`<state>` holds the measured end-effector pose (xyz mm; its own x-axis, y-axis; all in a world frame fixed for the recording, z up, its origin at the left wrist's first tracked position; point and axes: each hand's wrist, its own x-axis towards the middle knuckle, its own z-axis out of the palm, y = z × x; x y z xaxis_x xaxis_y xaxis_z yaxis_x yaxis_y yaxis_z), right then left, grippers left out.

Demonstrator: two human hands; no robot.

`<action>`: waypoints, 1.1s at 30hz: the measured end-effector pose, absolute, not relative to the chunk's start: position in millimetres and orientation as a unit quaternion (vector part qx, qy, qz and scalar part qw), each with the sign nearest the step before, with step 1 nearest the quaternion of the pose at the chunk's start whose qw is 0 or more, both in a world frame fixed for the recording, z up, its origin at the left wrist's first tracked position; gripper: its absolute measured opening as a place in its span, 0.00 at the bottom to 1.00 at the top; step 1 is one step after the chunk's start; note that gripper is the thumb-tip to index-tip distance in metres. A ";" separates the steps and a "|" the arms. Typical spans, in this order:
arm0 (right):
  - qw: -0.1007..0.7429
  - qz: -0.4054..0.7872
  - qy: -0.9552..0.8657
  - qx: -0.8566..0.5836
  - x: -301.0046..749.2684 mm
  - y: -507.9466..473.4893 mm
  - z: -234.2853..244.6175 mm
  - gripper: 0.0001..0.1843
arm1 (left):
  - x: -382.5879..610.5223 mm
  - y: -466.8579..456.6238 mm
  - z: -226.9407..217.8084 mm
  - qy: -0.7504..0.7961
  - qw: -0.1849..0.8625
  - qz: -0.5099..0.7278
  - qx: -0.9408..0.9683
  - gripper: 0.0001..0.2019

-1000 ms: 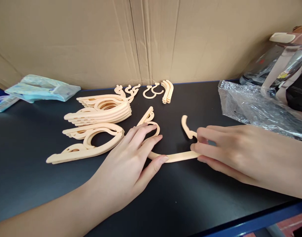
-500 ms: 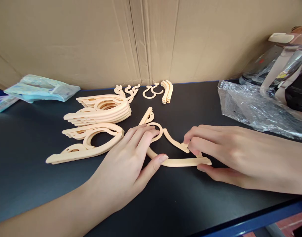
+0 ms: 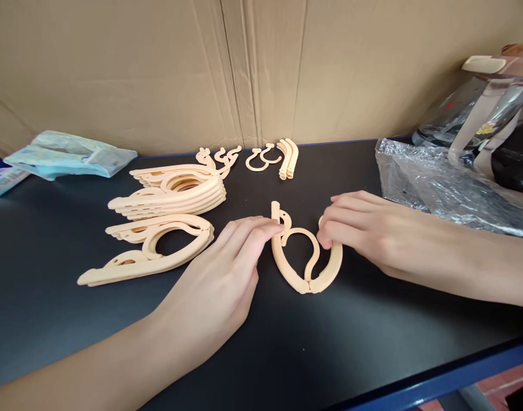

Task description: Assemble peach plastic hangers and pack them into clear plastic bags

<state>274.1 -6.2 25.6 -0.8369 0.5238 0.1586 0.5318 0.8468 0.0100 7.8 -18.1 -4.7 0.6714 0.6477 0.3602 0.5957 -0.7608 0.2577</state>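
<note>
A beige plastic folding hanger [image 3: 284, 268] lies on the black table between my hands. Its two arms are bent up into a V, meeting at a joint nearest me, and the curved hook sits between them. The fingertips of my left hand [image 3: 231, 257] grip the left arm near its upper part. My right hand [image 3: 359, 234] is closed around the right arm, hiding most of its upper end. To the left, folded hangers [image 3: 188, 260] lie flat in a small pile, with a taller stack of hangers [image 3: 193, 200] behind it.
Loose hooks [image 3: 258, 165] and curved arm pieces [image 3: 289, 158] lie at the back by a cardboard wall [image 3: 159, 74]. A blue tissue pack [image 3: 73, 154] is at far left. Crinkled clear plastic bag [image 3: 419, 182] and a strapped clear bottle [image 3: 454, 123] are at right.
The hanger has turned and its arms have folded upward into a V, its joint now toward me. My right hand has moved up slightly with the right arm; my left fingers shifted onto the left arm.
</note>
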 end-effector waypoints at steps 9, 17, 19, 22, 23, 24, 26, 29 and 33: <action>0.114 -0.049 -0.939 -0.321 269.7 -4.1 25.7 0.12 | 7.6 -17.2 -4.3 0.357 0.031 0.168 0.918 0.18; 0.140 -0.062 -0.941 -0.303 265.3 -6.6 25.9 0.15 | 8.3 -19.2 -3.4 0.304 0.009 0.198 0.932 0.15; 0.136 -0.053 -0.945 -0.291 263.5 -6.3 24.3 0.19 | 9.3 -20.5 -3.0 0.299 0.007 0.206 0.932 0.19; 0.140 -0.009 -0.957 -0.255 259.8 -7.7 20.1 0.26 | 9.7 -22.5 -3.0 0.292 0.006 0.216 0.932 0.27; 0.145 0.005 -0.960 -0.238 258.5 -8.8 18.2 0.29 | 9.5 -23.1 -3.3 0.290 0.006 0.216 0.932 0.29; 0.149 0.015 -0.963 -0.224 257.4 -10.2 16.3 0.31 | 9.1 -23.7 -3.7 0.292 0.006 0.216 0.932 0.31; 0.151 0.028 -0.966 -0.210 255.9 -13.2 12.8 0.35 | 8.1 -24.6 -4.8 0.306 0.011 0.209 0.929 0.37; 0.148 0.039 -0.962 -0.224 256.0 -15.5 9.6 0.31 | 6.9 -25.3 -6.6 0.330 0.025 0.195 0.923 0.44; 0.171 0.029 -0.951 -0.256 257.9 -11.6 8.2 0.28 | 6.7 -25.6 -8.6 0.361 0.045 0.189 0.912 0.46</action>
